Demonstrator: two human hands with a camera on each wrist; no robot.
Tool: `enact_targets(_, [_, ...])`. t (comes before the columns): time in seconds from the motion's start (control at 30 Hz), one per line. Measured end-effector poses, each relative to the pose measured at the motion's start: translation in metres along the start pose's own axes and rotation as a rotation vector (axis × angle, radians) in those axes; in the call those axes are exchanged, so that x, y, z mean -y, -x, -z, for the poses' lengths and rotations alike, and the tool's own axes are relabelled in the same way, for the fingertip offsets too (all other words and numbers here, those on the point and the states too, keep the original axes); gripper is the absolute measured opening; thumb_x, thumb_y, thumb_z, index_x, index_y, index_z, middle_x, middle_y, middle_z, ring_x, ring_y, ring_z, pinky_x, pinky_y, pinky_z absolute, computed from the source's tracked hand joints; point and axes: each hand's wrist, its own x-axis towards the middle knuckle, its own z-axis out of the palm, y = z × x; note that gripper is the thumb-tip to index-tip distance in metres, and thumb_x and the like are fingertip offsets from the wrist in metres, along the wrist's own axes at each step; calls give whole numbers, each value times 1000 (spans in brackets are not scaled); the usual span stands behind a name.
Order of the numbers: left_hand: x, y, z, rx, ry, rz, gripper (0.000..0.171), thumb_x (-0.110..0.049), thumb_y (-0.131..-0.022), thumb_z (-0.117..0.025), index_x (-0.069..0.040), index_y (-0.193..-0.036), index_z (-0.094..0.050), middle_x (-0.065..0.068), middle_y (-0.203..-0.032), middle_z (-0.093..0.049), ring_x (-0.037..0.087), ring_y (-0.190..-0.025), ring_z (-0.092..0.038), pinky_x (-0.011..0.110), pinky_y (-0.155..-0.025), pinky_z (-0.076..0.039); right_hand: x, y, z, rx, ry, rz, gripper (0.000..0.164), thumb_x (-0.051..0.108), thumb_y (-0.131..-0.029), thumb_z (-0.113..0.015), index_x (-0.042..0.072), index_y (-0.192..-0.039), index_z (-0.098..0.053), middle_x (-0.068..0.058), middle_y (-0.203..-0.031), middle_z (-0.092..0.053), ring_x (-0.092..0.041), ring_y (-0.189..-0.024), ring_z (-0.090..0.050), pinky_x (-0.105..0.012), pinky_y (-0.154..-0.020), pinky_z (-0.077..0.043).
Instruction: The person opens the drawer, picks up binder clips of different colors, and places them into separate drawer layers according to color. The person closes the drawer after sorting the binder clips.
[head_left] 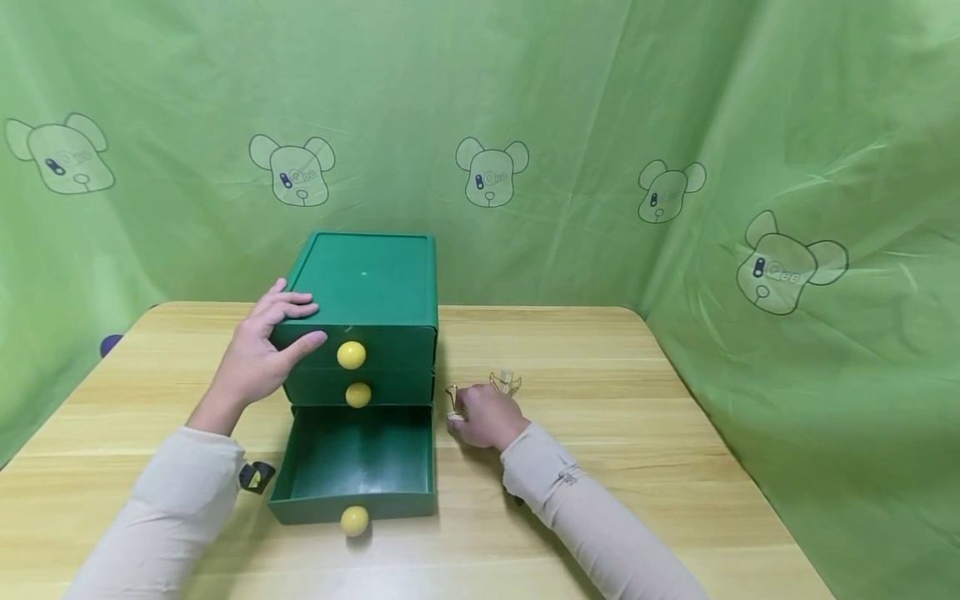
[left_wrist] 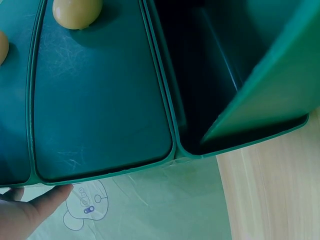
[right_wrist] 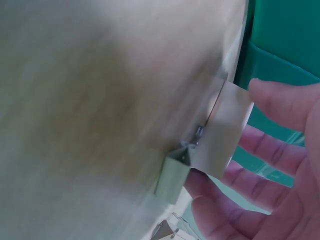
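Observation:
A green drawer cabinet stands on the table with its bottom drawer pulled out and bare inside. Each drawer front carries a yellow ball knob. My left hand rests on the cabinet's upper left corner, fingers on the top and thumb at the front edge. To the right of the cabinet, low over the table, my right hand pinches a cream binder clip between thumb and fingers. Just beyond the hand lies another binder clip with gold wire handles. A smaller cream clip-like piece shows beside the fingertips.
The wooden table extends to both sides of the cabinet. Behind and on the right hangs a green curtain with bear-head drawings. A black object shows beside the left sleeve, and a purple round thing by the table's left edge.

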Motion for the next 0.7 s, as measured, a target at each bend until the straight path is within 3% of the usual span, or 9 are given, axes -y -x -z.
enact_targets(0.2, [0,0,0,1,-2,1,36,-11,-87,-73,2,-119,-63,19,-136,-51,27,-146,-15,63,-112,-13,0,0,1,12,-7,2,29,27,-85,-74,14,-70,-52,3,-65,-51,-15,-60,-50,-30,-52,-44])
enact_targets(0.47, [-1,0,0,-1,-1,1,36,-12,-87,-73,2,-120,-63,19,-136,-50,26,-146,-15,63,-112,-12,-1,2,3,8,-54,13,21,20,-85,-72,12,-75,-56,1,-69,-55,-15,-62,-52,-30,-56,-46])
enact_targets(0.57, [-1,0,0,-2,-5,4,36,-12,-88,-73,2,-120,-63,19,-136,-50,27,-146,-16,63,-112,-12,-1,3,4,11,-80,-7,15,21,-86,-71,7,-86,-63,-5,-80,-64,-18,-68,-58,-32,-63,-51])
enact_targets(0.7, [-1,0,-1,-1,-8,7,36,-12,-88,-73,2,-119,-63,18,-136,-51,26,-146,-16,63,-112,-13,0,6,7,8,-123,-50,29,22,-87,-69,2,-107,-67,-13,-102,-69,-22,-82,-63,-37,-78,-54])
